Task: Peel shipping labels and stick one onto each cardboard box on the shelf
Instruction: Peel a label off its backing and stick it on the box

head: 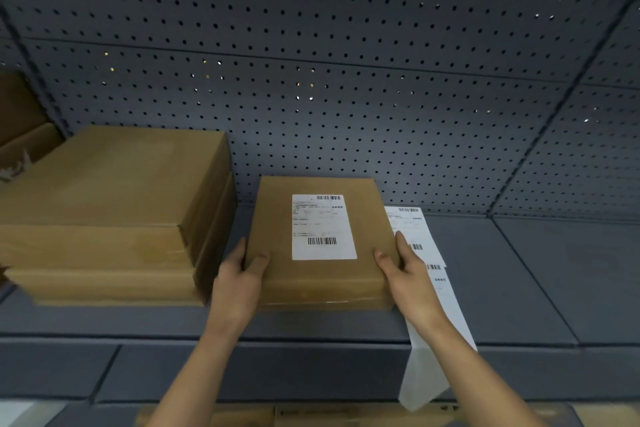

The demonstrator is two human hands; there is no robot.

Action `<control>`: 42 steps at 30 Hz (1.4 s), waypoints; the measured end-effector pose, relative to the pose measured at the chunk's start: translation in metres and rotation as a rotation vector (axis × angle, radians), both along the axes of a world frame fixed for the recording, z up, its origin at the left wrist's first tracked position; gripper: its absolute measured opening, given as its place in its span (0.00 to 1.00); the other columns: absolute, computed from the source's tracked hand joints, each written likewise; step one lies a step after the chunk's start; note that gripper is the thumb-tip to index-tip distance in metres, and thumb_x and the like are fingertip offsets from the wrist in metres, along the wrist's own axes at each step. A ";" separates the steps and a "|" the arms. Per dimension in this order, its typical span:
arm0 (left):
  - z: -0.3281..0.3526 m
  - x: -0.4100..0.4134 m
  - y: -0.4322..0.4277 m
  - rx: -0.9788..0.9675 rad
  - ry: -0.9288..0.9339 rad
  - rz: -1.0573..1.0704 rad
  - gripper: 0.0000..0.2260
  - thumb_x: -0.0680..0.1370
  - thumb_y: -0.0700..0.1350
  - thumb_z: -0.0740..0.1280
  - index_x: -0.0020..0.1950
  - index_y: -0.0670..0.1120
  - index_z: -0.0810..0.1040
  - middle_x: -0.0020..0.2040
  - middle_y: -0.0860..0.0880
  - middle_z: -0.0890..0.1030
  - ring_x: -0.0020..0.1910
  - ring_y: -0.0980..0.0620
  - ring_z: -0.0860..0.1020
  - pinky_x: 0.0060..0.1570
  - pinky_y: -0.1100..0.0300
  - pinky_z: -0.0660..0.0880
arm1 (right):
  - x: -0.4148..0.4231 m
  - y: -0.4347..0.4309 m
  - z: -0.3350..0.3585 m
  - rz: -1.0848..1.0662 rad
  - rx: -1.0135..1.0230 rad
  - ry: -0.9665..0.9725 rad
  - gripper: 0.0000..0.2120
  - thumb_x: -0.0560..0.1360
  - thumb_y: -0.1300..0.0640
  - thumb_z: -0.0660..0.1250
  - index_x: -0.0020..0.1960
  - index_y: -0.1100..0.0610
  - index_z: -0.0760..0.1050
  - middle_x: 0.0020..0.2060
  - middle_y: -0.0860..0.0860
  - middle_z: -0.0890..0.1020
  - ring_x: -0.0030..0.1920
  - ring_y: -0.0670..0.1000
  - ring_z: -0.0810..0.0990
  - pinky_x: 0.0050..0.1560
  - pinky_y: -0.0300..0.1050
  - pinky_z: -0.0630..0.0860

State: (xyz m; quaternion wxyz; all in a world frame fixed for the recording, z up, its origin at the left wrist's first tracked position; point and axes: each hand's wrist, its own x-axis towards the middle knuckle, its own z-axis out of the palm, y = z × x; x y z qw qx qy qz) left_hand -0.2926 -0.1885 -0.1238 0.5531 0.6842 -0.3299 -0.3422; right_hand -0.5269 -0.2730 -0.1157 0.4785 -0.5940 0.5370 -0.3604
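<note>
Item one: small box [320, 243], flat on the grey shelf [519, 270], centre of view, back edge near the pegboard [346, 97]. A white label [323, 227] sits stuck on its top face, upright to me, barcodes at top and bottom (print too blurred to read).

Item two: my left hand [242, 274], grip clamped on the box's left front corner, thumb on top, fingers down the side.

Item three: my right hand [401, 270], grip clamped on the right front corner, thumb on top, fingers along the right side.

Item four: label strip [420, 239], lying on the shelf just right of the box, partly under my right wrist. Its near end hangs over the shelf's front edge (that hanging part looks blank).

Item five: two large boxes [114, 204], stacked, left of the small box and just beside it. No label shows on the faces I can see.

Item six: more cardboard [20, 125] at far left, behind the stack, mostly cut off by the frame.
</note>
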 end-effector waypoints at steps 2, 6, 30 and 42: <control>0.000 -0.007 0.005 -0.022 0.026 0.025 0.13 0.83 0.47 0.61 0.66 0.58 0.70 0.52 0.65 0.76 0.52 0.61 0.76 0.52 0.66 0.68 | 0.001 0.001 -0.004 -0.044 0.013 -0.052 0.21 0.81 0.53 0.63 0.74 0.53 0.68 0.65 0.39 0.75 0.61 0.39 0.75 0.61 0.32 0.69; 0.003 -0.011 0.006 -0.040 0.026 0.030 0.16 0.83 0.49 0.60 0.72 0.52 0.70 0.56 0.59 0.77 0.55 0.58 0.75 0.56 0.66 0.66 | 0.004 0.004 -0.004 -0.092 0.010 -0.122 0.10 0.81 0.55 0.63 0.61 0.49 0.77 0.54 0.42 0.83 0.54 0.41 0.81 0.55 0.35 0.75; 0.042 -0.075 0.015 -0.235 -0.002 -0.261 0.19 0.82 0.47 0.64 0.73 0.55 0.72 0.61 0.63 0.79 0.55 0.74 0.75 0.56 0.72 0.69 | -0.079 0.078 0.033 -0.375 -0.265 -0.184 0.12 0.80 0.56 0.65 0.63 0.52 0.77 0.52 0.43 0.84 0.51 0.41 0.83 0.46 0.32 0.76; 0.049 -0.279 -0.010 -0.235 0.051 -0.475 0.16 0.83 0.46 0.62 0.71 0.55 0.73 0.59 0.63 0.79 0.58 0.64 0.77 0.57 0.66 0.72 | -0.282 0.097 0.029 -0.594 -0.298 -0.139 0.17 0.80 0.52 0.65 0.69 0.48 0.73 0.57 0.41 0.82 0.55 0.39 0.80 0.48 0.32 0.74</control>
